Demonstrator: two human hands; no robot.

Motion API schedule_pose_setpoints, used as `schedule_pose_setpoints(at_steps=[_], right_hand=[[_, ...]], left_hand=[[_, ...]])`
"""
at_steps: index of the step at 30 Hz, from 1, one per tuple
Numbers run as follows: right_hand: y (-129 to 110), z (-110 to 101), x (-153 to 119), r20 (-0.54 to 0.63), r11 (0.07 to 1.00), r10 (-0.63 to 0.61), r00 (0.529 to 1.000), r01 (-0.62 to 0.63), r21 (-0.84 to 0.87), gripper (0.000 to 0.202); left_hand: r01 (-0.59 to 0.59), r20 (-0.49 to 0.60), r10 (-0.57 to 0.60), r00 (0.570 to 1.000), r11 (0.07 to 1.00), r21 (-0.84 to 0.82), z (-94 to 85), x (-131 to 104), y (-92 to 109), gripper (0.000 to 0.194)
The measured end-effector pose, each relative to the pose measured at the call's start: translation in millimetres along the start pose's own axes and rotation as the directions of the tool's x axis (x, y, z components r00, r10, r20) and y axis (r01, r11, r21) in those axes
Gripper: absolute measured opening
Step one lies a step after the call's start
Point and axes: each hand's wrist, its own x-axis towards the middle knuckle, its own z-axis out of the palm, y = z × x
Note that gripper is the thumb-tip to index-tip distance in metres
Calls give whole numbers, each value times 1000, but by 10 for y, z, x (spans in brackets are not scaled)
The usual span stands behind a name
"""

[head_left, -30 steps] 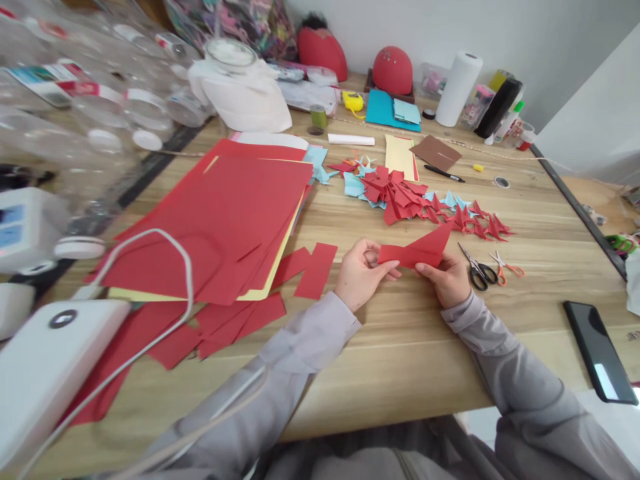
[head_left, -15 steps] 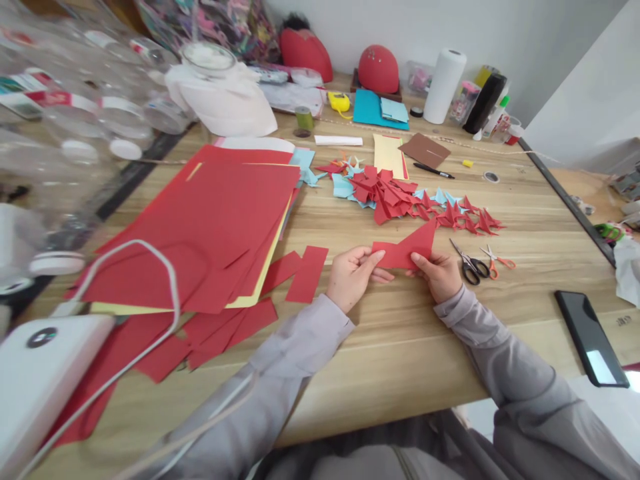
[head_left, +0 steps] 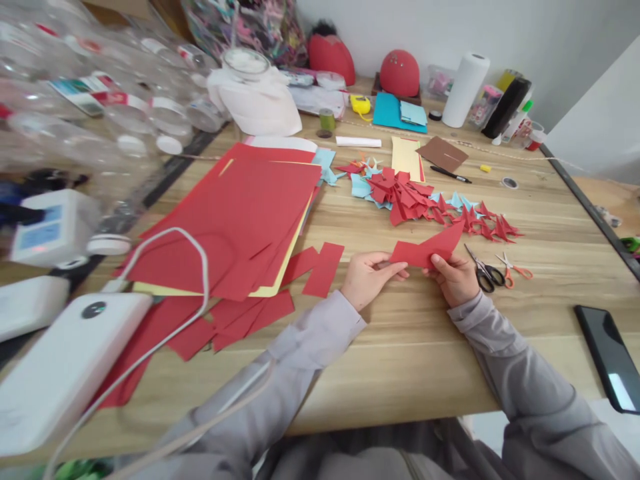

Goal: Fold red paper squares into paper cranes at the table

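Observation:
Between my two hands, just above the table, is a piece of red paper [head_left: 419, 252] with one end folded up into a slanting point. My left hand [head_left: 370, 275] pinches its left end between thumb and fingers. The folded right end is gripped by my right hand [head_left: 454, 275], thumb on top. Beyond the hands lies a pile of folded red paper pieces [head_left: 400, 193], with some light blue ones among them. Black-handled scissors [head_left: 486, 272] and small orange-handled scissors [head_left: 513, 268] lie to the right. Cut red paper strips [head_left: 324, 269] rest left of my left hand.
Large red sheets [head_left: 250, 220] are stacked at left. A white power bank [head_left: 75, 367] with a looping cable [head_left: 203, 267] is at near left, a phone [head_left: 610, 357] at right. Plastic bottles [head_left: 125, 113] crowd the far left. A black pen [head_left: 450, 175] lies farther back.
The whole view has shifted, so things sit farther right in the picture. Both hands keep hold of the red paper, which is now tilted more, its folded point leaning farther right.

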Motion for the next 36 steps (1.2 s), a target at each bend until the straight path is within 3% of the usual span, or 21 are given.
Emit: schedule_pose_setpoints(at_steps=[3, 13, 18, 22, 36], right_hand=[[16, -12, 2, 25, 1000, -9, 1000, 9, -18, 24], [20, -18, 7, 31, 999, -28, 999, 29, -28, 21], [6, -38, -33, 181, 967, -57, 982, 99, -233, 16], [-60, 20, -99, 260, 910, -60, 964, 159, -382, 18], [-30, 30, -78, 165, 960, -61, 984, 103, -260, 21]], left_hand=[[-17, 7, 17, 1000, 1000, 2, -8, -2, -15, 23], [37, 22, -33, 999, 977, -211, -17, 29, -49, 41], [-9, -29, 8, 1000, 1000, -30, -10, 13, -9, 44], [37, -1, -37, 999, 996, 84, 0, -7, 0, 21], [57, 5, -58, 998, 995, 88, 6, -9, -25, 25]])
